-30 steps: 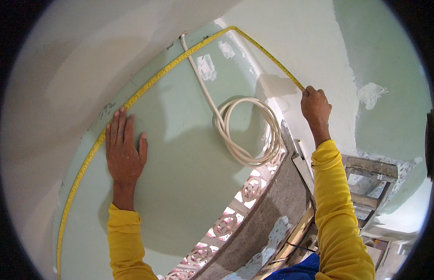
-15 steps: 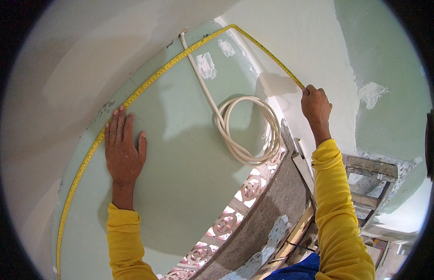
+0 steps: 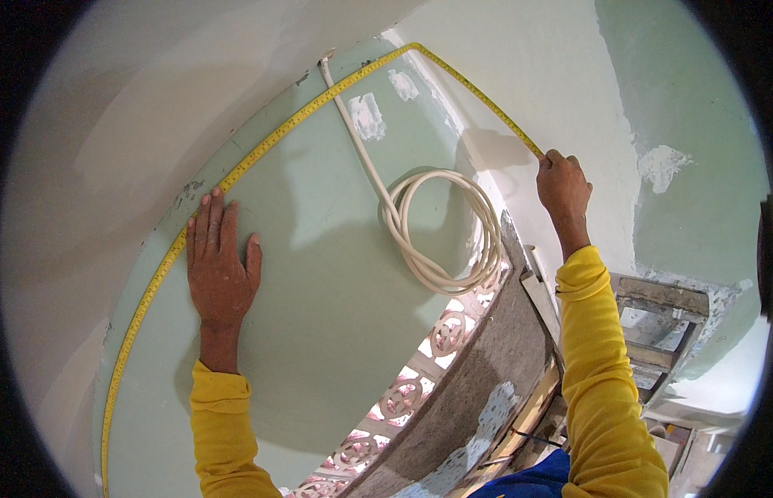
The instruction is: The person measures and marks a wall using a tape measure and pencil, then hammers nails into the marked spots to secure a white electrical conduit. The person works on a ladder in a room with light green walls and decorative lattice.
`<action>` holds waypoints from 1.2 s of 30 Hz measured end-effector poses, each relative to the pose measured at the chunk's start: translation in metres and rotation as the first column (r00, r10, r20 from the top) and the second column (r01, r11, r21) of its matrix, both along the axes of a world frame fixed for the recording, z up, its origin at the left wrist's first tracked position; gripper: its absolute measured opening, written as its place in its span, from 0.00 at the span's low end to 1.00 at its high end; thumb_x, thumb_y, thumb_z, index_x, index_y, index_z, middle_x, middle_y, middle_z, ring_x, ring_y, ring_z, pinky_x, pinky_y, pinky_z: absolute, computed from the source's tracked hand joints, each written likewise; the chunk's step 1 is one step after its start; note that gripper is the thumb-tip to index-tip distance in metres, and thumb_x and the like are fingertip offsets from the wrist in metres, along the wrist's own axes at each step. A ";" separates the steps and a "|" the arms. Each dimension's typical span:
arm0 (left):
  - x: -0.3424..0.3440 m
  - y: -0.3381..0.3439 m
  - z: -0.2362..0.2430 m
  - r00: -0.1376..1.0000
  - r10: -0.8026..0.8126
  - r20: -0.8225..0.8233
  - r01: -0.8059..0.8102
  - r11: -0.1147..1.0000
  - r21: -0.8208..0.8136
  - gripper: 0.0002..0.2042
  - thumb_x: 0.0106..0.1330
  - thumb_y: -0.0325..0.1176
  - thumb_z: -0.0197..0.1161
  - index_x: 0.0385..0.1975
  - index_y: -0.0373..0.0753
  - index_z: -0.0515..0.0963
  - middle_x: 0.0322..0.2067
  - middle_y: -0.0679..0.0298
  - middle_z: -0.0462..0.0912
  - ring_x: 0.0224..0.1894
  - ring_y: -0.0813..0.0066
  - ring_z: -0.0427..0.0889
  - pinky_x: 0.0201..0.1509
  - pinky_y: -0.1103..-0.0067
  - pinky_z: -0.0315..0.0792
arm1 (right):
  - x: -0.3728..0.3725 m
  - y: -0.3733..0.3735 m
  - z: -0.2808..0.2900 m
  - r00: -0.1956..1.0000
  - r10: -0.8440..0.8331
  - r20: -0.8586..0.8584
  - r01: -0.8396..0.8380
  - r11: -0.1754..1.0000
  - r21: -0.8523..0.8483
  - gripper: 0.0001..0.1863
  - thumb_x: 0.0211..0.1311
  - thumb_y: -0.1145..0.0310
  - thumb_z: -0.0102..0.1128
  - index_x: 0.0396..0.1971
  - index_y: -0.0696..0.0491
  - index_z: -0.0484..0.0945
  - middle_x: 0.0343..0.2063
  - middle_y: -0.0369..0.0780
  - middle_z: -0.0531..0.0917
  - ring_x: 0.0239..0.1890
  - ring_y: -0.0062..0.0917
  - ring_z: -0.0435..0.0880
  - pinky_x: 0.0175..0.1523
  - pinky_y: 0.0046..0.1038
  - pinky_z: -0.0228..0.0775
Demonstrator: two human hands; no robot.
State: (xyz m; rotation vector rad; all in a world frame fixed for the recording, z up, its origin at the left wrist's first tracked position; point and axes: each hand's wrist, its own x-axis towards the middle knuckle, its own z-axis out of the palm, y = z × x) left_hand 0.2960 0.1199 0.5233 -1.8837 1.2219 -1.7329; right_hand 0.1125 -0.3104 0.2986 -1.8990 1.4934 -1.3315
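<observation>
A yellow measuring tape (image 3: pixel 299 116) runs along the top of the pale green wall, bends at the corner and slants down over the white wall. My left hand (image 3: pixel 222 264) lies flat with its fingers stretched out, pressing the tape against the green wall. At the tape's right end, my right hand (image 3: pixel 563 196) is closed in a fist around it; the part inside the fist is hidden. Between my hands a coil of cream cable (image 3: pixel 407 253) hangs from the top of the wall, and the tape crosses its upper length.
Pierced decorative blocks (image 3: pixel 401 398) line the wall's lower edge above a grey concrete ledge (image 3: pixel 478 365). A wooden ladder (image 3: pixel 662 300) stands at the right. White filler patches (image 3: pixel 367 116) mark the green wall. A pale strip (image 3: pixel 539 305) leans near the ledge's right end.
</observation>
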 end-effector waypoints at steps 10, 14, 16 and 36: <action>0.001 0.002 0.000 1.000 0.002 -0.014 -0.002 1.000 0.001 0.26 0.75 0.39 0.58 0.70 0.36 0.68 0.77 0.52 0.61 0.80 0.54 0.57 0.82 0.55 0.50 | 0.003 -0.006 -0.006 1.000 0.003 -0.021 -0.004 1.000 -0.011 0.17 0.77 0.54 0.50 0.48 0.46 0.85 0.44 0.48 0.85 0.48 0.46 0.88 0.53 0.57 0.76; -0.002 -0.001 -0.001 1.000 0.019 -0.008 -0.019 1.000 -0.015 0.26 0.73 0.40 0.60 0.68 0.37 0.70 0.76 0.53 0.62 0.80 0.57 0.59 0.82 0.57 0.52 | 0.001 -0.003 -0.002 1.000 0.004 -0.026 -0.004 1.000 0.000 0.16 0.78 0.54 0.50 0.49 0.46 0.84 0.43 0.48 0.85 0.48 0.46 0.88 0.53 0.58 0.76; -0.001 0.000 -0.001 1.000 0.021 -0.004 -0.021 1.000 -0.016 0.26 0.73 0.41 0.59 0.69 0.37 0.70 0.76 0.54 0.62 0.80 0.58 0.58 0.83 0.57 0.52 | -0.001 -0.002 -0.002 1.000 0.008 -0.024 -0.008 1.000 -0.007 0.16 0.78 0.54 0.50 0.48 0.46 0.84 0.43 0.48 0.85 0.48 0.46 0.88 0.52 0.58 0.76; 0.003 0.001 0.000 1.000 -0.019 -0.005 0.019 1.000 0.003 0.27 0.74 0.40 0.58 0.70 0.37 0.68 0.77 0.52 0.62 0.79 0.52 0.59 0.81 0.55 0.53 | -0.002 -0.011 -0.013 1.000 -0.001 -0.001 0.001 1.000 0.010 0.17 0.78 0.52 0.49 0.48 0.45 0.84 0.44 0.48 0.85 0.49 0.48 0.87 0.54 0.58 0.75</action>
